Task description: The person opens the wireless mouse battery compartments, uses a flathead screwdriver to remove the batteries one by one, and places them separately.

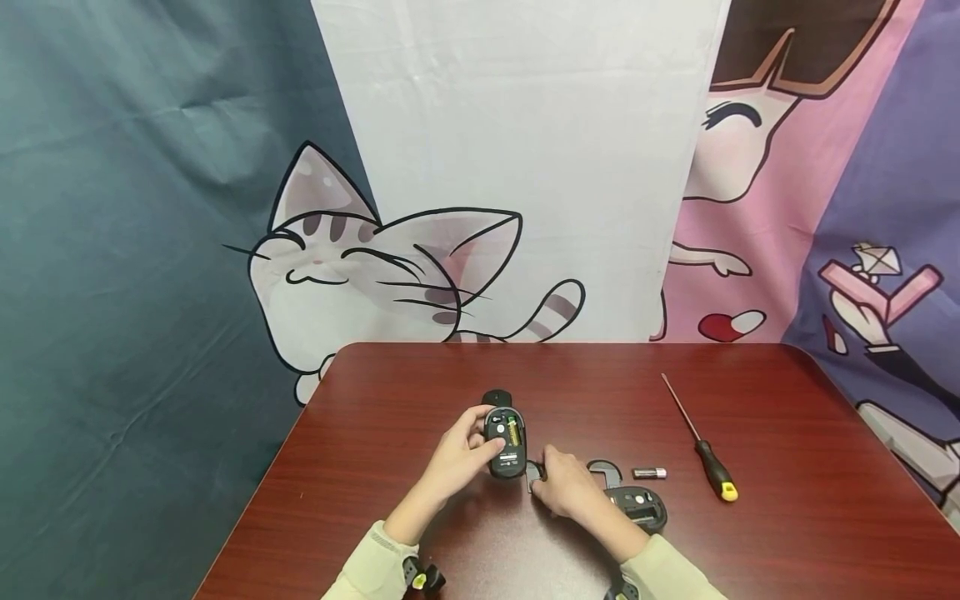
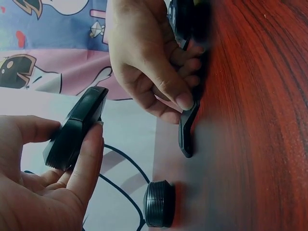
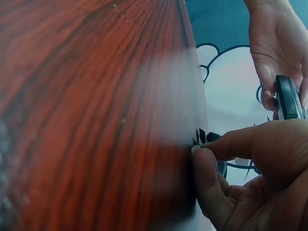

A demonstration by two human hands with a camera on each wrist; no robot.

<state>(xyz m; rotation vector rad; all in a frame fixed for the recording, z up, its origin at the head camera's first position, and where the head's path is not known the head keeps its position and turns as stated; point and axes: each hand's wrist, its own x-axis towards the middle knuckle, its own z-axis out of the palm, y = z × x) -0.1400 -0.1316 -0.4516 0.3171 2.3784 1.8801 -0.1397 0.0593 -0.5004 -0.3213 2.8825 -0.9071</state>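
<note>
Just below the centre of the head view, the left hand (image 1: 462, 446) grips a black mouse (image 1: 506, 457) between curled fingers and thumb, holding it up with its underside towards the camera and its compartment uncovered; a green-and-gold battery (image 1: 513, 431) sits inside. The mouse is at the right end of that hand, between the two hands and a little nearer the top of the frame than the right hand (image 1: 564, 483). That one is low on the tabletop (image 1: 360, 467), thumb and fingers closed in a pinch on a curved cover (image 1: 533, 475), which lies just below and right of the mouse; the left wrist view shows the thumb against its dark edge. A black object (image 1: 497, 397) stands behind the mouse, towards the top of the frame. Right of the right hand, a second cover (image 1: 606, 472) lies near a second mouse (image 1: 637, 506), which is bottom-up and partly hidden by the forearm. A loose battery (image 1: 649, 473) lies just above that mouse, and a screwdriver (image 1: 703, 450) with a black and yellow handle slants farther right.
</note>
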